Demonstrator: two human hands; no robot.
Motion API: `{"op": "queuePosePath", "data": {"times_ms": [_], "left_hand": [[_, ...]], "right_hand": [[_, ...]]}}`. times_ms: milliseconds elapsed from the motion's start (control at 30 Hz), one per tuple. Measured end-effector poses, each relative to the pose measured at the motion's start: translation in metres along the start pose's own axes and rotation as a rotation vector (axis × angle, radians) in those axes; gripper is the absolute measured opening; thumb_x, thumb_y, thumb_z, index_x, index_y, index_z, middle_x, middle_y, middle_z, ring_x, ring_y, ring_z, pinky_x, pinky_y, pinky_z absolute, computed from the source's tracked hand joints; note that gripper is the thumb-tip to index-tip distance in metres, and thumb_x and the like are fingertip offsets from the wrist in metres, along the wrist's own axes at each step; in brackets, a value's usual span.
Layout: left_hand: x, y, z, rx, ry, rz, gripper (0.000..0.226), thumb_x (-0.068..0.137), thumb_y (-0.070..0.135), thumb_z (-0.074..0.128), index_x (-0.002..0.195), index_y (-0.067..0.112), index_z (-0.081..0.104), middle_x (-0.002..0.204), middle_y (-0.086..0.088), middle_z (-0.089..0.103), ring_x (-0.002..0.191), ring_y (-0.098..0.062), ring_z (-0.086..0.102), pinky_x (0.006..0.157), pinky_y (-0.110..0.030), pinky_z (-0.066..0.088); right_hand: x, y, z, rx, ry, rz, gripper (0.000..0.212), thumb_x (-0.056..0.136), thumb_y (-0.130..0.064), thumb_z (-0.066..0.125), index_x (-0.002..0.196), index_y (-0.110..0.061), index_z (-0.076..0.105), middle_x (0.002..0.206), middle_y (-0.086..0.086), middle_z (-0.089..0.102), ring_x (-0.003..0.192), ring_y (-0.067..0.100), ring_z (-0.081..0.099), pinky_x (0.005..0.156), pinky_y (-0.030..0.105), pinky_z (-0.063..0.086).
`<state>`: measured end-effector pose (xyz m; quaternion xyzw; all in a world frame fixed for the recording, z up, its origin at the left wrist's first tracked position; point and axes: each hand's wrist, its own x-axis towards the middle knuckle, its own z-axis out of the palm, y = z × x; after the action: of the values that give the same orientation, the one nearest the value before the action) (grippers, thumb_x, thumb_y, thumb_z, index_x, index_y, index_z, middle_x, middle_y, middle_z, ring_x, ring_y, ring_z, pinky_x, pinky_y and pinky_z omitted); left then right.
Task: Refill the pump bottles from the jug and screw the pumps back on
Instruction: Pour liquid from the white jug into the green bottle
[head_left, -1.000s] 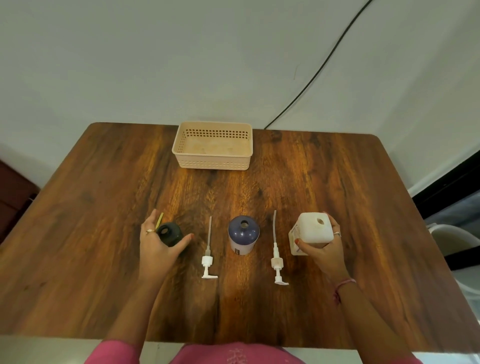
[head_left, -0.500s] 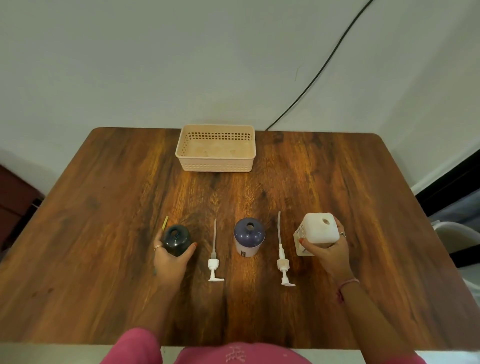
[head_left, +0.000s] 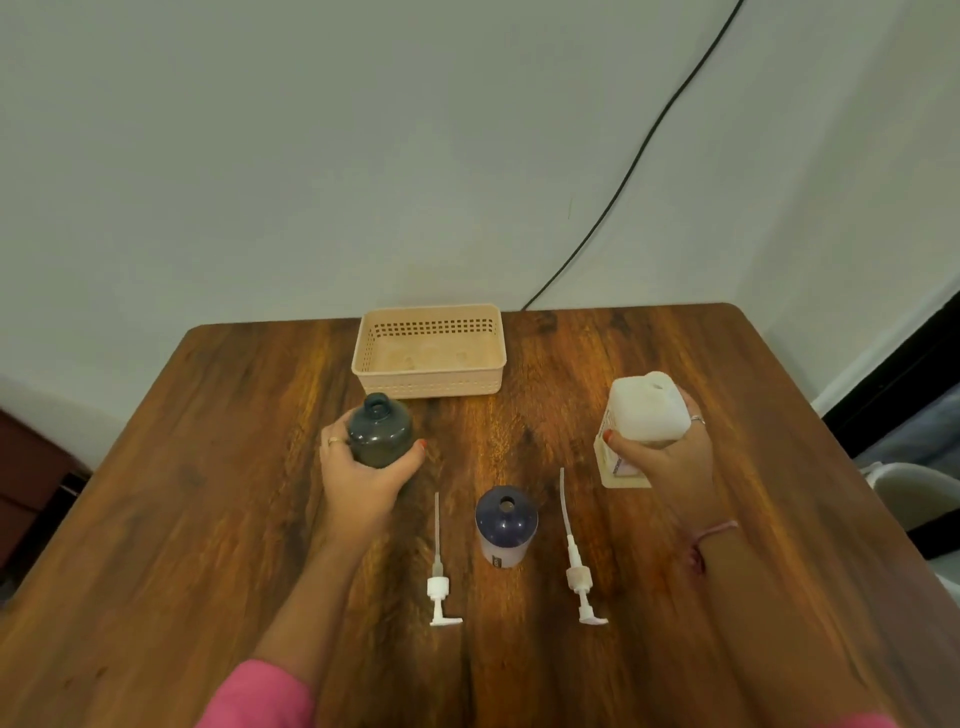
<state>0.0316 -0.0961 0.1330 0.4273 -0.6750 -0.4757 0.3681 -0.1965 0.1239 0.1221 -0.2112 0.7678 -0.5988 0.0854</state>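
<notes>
On the wooden surface (head_left: 208, 493), the white jug (head_left: 644, 410) at right of frame sits tipped in the right hand (head_left: 670, 462), its grip wrapped around the body, seemingly readied for pouring; the left hand (head_left: 363, 467) clasps the dark green bottle (head_left: 379, 434), neck open, steadying it near the basket (head_left: 428, 382). The purple bottle (head_left: 505, 525) waits lower centre between two pumps (head_left: 440, 587) (head_left: 579, 577). Half a second earlier both held items sat nearer the person
</notes>
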Motion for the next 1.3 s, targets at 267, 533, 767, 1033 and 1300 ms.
{"op": "queuePosePath", "data": {"times_ms": [267,533,767,1033,1300], "left_hand": [[0.037,0.091,0.003,-0.191,-0.147,0.139,0.074,0.064,0.018,0.090,0.125,0.029,0.050,0.119,0.008,0.063,0.111,-0.008,0.061,0.095,-0.037,0.054],[0.062,0.160,-0.009,-0.193,-0.295,0.175,0.076,0.065,0.028,0.088,0.127,0.035,0.045,0.116,0.011,0.061,0.107,-0.008,0.060,0.087,-0.027,0.054],[0.077,0.198,-0.024,-0.192,-0.286,0.248,0.072,0.067,0.031,0.086,0.125,0.035,0.043,0.115,0.011,0.057,0.107,-0.011,0.057,0.080,-0.026,0.054],[0.096,0.223,-0.049,-0.186,-0.244,0.306,0.074,0.070,0.031,0.084,0.133,0.029,0.043,0.120,0.006,0.056,0.108,-0.014,0.057,0.073,-0.020,0.051],[0.110,0.225,-0.062,-0.214,-0.242,0.317,0.068,0.070,0.028,0.084,0.121,0.037,0.040,0.108,0.014,0.054,0.096,-0.005,0.056,0.066,-0.016,0.047]], "right_hand": [[0.043,-0.107,0.023,-0.013,-0.104,-0.211,0.087,0.059,-0.008,0.087,0.133,-0.024,0.043,0.122,-0.001,0.056,0.108,0.012,0.057,0.076,0.016,0.051],[0.070,-0.216,0.044,-0.190,-0.168,-0.430,0.106,0.049,-0.038,0.085,0.141,-0.037,0.033,0.129,-0.003,0.048,0.110,0.016,0.053,0.083,0.027,0.049],[0.078,-0.296,0.062,-0.405,-0.188,-0.655,0.105,0.058,-0.024,0.086,0.144,-0.039,0.027,0.117,-0.005,0.042,0.099,0.013,0.047,0.071,0.008,0.036],[0.092,-0.340,0.088,-0.556,-0.231,-0.827,0.108,0.057,-0.023,0.085,0.145,-0.037,0.024,0.117,-0.006,0.037,0.098,0.012,0.045,0.069,0.006,0.035],[0.098,-0.360,0.104,-0.630,-0.214,-0.925,0.107,0.056,-0.021,0.082,0.145,-0.037,0.025,0.121,-0.003,0.039,0.103,0.014,0.045,0.078,0.018,0.046]]}}
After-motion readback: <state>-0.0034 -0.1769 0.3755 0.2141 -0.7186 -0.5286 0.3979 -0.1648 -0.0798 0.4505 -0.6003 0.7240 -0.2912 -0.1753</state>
